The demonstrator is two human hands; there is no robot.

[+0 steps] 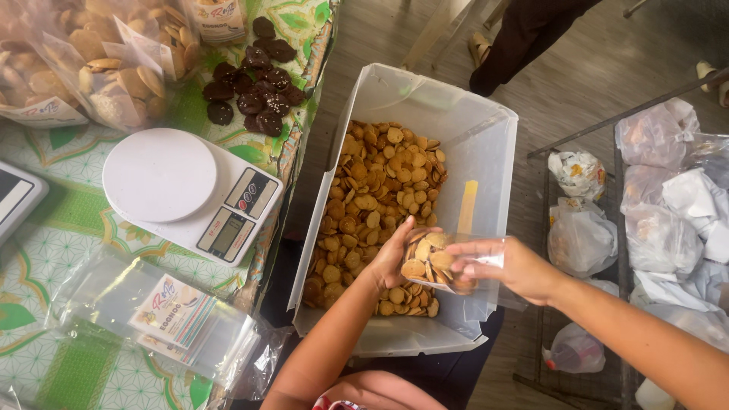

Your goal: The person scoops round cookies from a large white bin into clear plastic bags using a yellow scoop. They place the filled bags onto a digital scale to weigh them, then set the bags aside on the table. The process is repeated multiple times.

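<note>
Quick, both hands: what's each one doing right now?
Left hand: cupped under the small clear bag of cookies, supporting it over the bin.
Right hand: fingers pinching the same bag's top edge.

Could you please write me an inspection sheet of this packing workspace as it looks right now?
Surface: table under a green patterned cloth.
Job's things: translucent bin partly filled with small round cookies; small clear bag holding some cookies, held over the bin.
Clutter: white kitchen scale, stack of empty labelled bags, filled cookie bags, dark chocolate cookies, white plastic bags on the right.
Grippers: left hand at the bag's mouth; right hand pinches the bag's edge.
Cables: nothing seen.
Surroundings: grey floor; another person's leg beyond the bin.
</note>
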